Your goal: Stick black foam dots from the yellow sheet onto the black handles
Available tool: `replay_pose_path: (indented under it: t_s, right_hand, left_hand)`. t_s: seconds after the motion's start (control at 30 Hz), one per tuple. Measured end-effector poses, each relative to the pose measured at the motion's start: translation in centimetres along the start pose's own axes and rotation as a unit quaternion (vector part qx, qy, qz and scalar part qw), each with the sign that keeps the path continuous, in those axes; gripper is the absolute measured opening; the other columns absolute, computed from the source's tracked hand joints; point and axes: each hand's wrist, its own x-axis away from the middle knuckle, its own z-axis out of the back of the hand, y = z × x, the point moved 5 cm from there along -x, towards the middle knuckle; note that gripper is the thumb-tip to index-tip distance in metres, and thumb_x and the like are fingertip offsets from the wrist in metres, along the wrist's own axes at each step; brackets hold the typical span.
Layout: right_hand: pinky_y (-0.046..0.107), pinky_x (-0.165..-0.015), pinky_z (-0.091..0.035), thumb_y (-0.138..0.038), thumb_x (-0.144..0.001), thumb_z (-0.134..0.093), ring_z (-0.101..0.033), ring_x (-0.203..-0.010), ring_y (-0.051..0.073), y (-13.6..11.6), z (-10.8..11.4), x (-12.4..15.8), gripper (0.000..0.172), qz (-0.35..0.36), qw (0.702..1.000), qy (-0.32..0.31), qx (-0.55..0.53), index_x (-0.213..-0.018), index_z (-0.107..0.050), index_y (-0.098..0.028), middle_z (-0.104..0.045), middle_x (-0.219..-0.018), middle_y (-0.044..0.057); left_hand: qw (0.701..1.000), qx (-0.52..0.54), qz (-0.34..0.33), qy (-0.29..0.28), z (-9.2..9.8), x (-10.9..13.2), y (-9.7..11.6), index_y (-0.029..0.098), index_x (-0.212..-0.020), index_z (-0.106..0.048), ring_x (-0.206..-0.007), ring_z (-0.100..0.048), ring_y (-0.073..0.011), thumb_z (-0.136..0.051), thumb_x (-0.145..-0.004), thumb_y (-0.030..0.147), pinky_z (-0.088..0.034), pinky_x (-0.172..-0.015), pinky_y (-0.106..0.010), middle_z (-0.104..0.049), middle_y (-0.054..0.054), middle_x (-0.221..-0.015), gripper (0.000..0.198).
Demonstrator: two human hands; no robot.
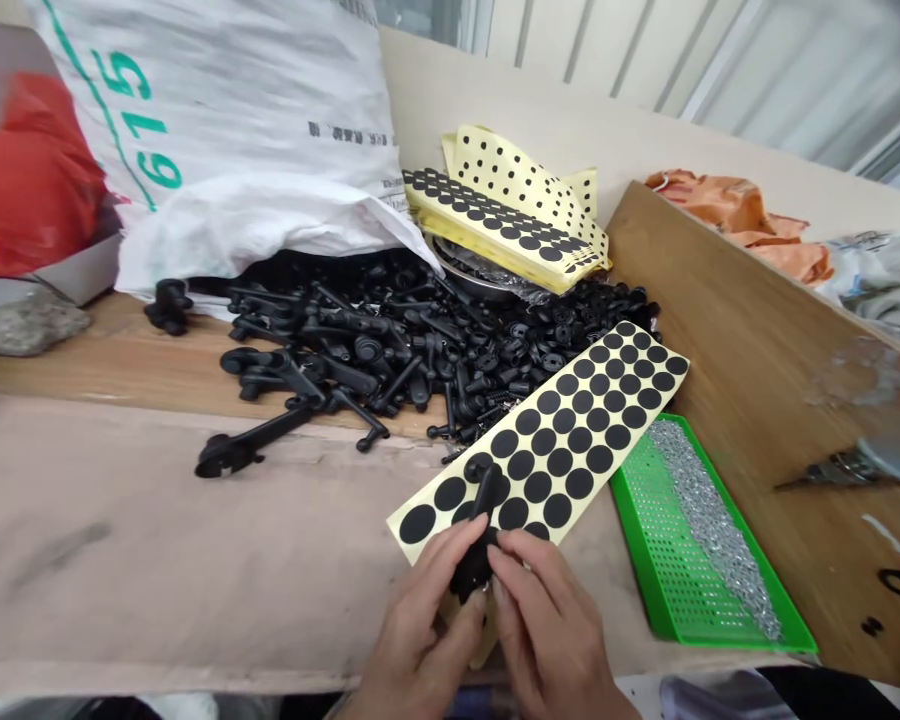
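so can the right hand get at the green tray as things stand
Probably yes: nothing stands between the right hand and the green perforated tray, though that hand is at a black part.

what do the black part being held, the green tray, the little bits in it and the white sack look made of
Black part: probably plastic, satin or matte, uniformly dark with a rounded knob.
Green tray: likely glossy plastic, evenly coloured, with a perforated base.
Little bits: probably shiny metal, silvery and glinting.
White sack: perhaps woven plastic, dull, softly creased; no weave discernible.

Sheet (580,438) before parts (420,335), bowl (474,287) seemingly behind
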Motion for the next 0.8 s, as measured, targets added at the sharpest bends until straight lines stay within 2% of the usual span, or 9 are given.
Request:
replay_pose_path:
  t_s: [0.1,0.27,0.37,0.47,0.53,0.6,0.7,0.8]
  right_hand:
    - [0.035,-0.079,-0.06,-0.006,-0.083,-0.049,-0.066,-0.095,0.024,-0.1,0.0,0.2,0.029,0.003,1.0,-0.002,0.018,-0.109,-0.06,-0.007,-0.068,-0.102,0.019]
    - [0.035,-0.075,-0.061,-0.006,-0.082,-0.049,-0.067,-0.095,0.026,-0.3,0.0,0.6,0.033,0.026,0.998,0.019,0.063,-0.113,-0.06,-0.008,-0.068,-0.102,0.019]
    - [0.034,-0.077,-0.06,-0.007,-0.081,-0.05,-0.066,-0.098,0.026,-0.5,-0.1,0.8,0.038,0.039,0.997,0.014,0.066,-0.118,-0.057,-0.008,-0.068,-0.103,0.019]
    - [0.034,-0.078,-0.06,-0.007,-0.083,-0.049,-0.066,-0.097,0.025,-0.4,-0.1,0.7,0.034,0.032,0.998,0.012,0.058,-0.115,-0.058,-0.009,-0.068,-0.102,0.019]
    - [0.033,-0.078,-0.059,-0.006,-0.083,-0.048,-0.067,-0.095,0.024,-0.1,0.0,0.5,0.028,0.009,0.999,0.008,0.034,-0.109,-0.058,-0.01,-0.067,-0.102,0.018]
    - [0.032,-0.079,-0.058,-0.005,-0.084,-0.046,-0.066,-0.094,0.022,0.3,-0.2,0.1,0.025,-0.037,0.999,-0.023,-0.027,-0.105,-0.056,-0.012,-0.066,-0.101,0.016]
    - [0.028,-0.074,-0.055,-0.003,-0.087,-0.042,-0.063,-0.087,0.018,0.8,-0.7,-0.2,0.021,-0.117,0.977,-0.099,-0.148,-0.098,-0.053,-0.017,-0.063,-0.094,0.009]
    - [0.027,-0.068,-0.05,-0.006,-0.09,-0.039,-0.059,-0.078,0.016,1.1,-0.8,-0.2,0.018,-0.155,0.958,-0.136,-0.201,-0.089,-0.051,-0.019,-0.058,-0.085,0.005]
  left_hand:
    - [1.0,-0.01,-0.014,0.003,-0.2,-0.1,0.1,0.031,-0.13,-0.053,-0.123,-0.052,-0.0221,-0.054,-0.088,0.022,-0.043,-0.104,-0.034,-0.057,-0.004,-0.132,0.043]
    - [1.0,-0.021,0.012,0.002,-0.4,-0.1,0.0,0.03,-0.13,-0.053,-0.123,-0.052,-0.0225,-0.054,-0.088,0.023,-0.043,-0.103,-0.034,-0.057,-0.004,-0.133,0.043]
    - [1.0,-0.016,0.011,0.01,-0.3,-0.1,0.0,0.03,-0.13,-0.053,-0.121,-0.053,-0.0232,-0.054,-0.087,0.023,-0.044,-0.103,-0.036,-0.057,-0.004,-0.132,0.043]
    - [1.0,-0.006,0.002,0.004,-0.3,-0.1,0.2,0.031,-0.129,-0.054,-0.12,-0.054,-0.0224,-0.055,-0.087,0.022,-0.045,-0.101,-0.033,-0.058,-0.003,-0.131,0.043]
    - [1.0,0.0,-0.011,-0.002,-0.3,-0.2,0.4,0.033,-0.127,-0.055,-0.118,-0.055,-0.0208,-0.056,-0.086,0.02,-0.047,-0.1,-0.03,-0.059,-0.002,-0.129,0.043]
    - [1.0,0.007,-0.018,-0.012,-0.4,-0.2,0.6,0.035,-0.125,-0.056,-0.117,-0.056,-0.0196,-0.056,-0.085,0.018,-0.046,-0.099,-0.029,-0.061,-0.001,-0.127,0.043]
    - [0.999,0.014,0.004,-0.031,-0.2,-0.1,0.4,0.036,-0.123,-0.058,-0.117,-0.056,-0.0203,-0.058,-0.084,0.022,-0.046,-0.099,-0.028,-0.061,0.0,-0.126,0.042]
    - [0.998,0.023,0.024,-0.05,0.1,0.1,0.1,0.037,-0.122,-0.06,-0.115,-0.058,-0.0219,-0.061,-0.081,0.026,-0.047,-0.098,-0.028,-0.063,0.0,-0.125,0.043]
